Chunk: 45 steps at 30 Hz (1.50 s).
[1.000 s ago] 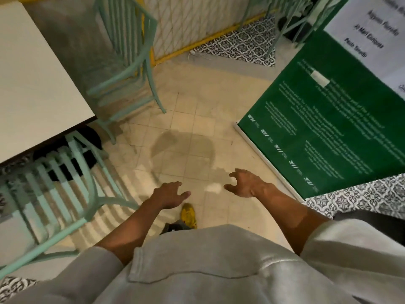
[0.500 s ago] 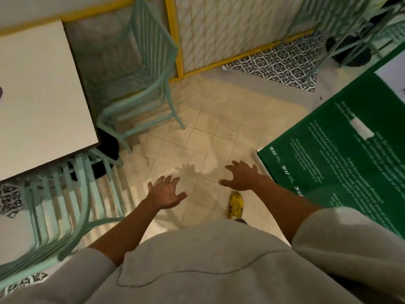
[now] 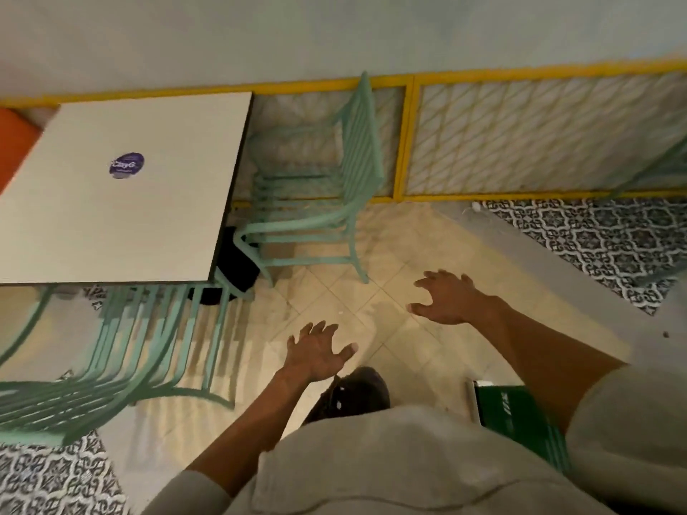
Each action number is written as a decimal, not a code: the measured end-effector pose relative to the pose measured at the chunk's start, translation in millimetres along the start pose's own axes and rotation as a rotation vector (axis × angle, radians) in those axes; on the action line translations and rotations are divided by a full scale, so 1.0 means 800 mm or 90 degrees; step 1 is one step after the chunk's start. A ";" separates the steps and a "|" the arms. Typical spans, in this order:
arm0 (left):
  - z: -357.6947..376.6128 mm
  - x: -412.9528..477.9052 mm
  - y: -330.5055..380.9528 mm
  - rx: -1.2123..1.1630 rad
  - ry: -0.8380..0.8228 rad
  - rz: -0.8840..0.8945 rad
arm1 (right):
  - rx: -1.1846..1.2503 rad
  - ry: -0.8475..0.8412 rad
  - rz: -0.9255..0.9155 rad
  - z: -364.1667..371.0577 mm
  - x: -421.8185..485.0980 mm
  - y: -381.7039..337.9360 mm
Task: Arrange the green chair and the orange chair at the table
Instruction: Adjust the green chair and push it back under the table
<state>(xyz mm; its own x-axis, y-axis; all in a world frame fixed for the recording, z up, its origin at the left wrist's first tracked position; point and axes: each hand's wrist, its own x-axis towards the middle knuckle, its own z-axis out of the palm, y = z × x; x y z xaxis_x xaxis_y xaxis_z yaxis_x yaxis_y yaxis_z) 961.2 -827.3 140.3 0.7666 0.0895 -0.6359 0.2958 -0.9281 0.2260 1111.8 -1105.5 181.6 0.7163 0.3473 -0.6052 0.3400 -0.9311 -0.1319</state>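
Note:
A pale square table [image 3: 122, 217] with a purple round sticker stands at the left. One green slatted chair [image 3: 357, 158] faces the table's right side, near the yellow fence. A second green chair [image 3: 122, 358] is tucked against the table's near edge. An orange piece [image 3: 15, 143], partly cut off, shows past the table's far left corner. My left hand [image 3: 316, 351] hovers over the floor with fingers spread, holding nothing. My right hand [image 3: 450, 297] is also open, fingers curled, a short way in front of the first chair's legs.
A yellow-framed lattice fence [image 3: 520, 131] runs along the back. Patterned floor tiles [image 3: 594, 239] lie at the right and bottom left. A green banner [image 3: 513, 410] sits low by my right arm. A dark round base [image 3: 238, 262] stands under the table.
The view has swung left and upward, bringing the whole table and fence into sight. Both hands have risen and moved forward toward the chair by the fence, fingers still spread.

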 end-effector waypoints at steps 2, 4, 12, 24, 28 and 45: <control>-0.022 0.033 0.020 -0.040 0.038 -0.015 | -0.027 0.022 -0.030 -0.043 0.041 0.011; -0.047 0.070 0.042 -0.067 0.069 -0.024 | -0.062 0.037 -0.057 -0.088 0.089 0.019; -0.175 0.240 0.117 -0.156 0.095 -0.047 | -0.182 0.090 -0.147 -0.271 0.275 0.027; -0.335 0.398 0.160 -0.190 0.142 -0.047 | -0.350 0.046 -0.237 -0.448 0.501 0.014; -0.365 0.445 0.153 -0.194 0.158 -0.077 | -0.434 -0.013 -0.292 -0.478 0.579 -0.006; -0.387 0.589 0.303 -0.412 0.155 -0.365 | -0.769 -0.171 -0.511 -0.556 0.779 -0.009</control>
<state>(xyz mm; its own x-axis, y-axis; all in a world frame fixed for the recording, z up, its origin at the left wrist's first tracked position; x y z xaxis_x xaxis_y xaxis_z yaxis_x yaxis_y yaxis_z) 1570.9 -897.9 123.9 0.4796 0.6192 -0.6217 0.8775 -0.3378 0.3405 1826.9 -832.7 154.7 0.0083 0.5578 -0.8299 0.9696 0.1985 0.1431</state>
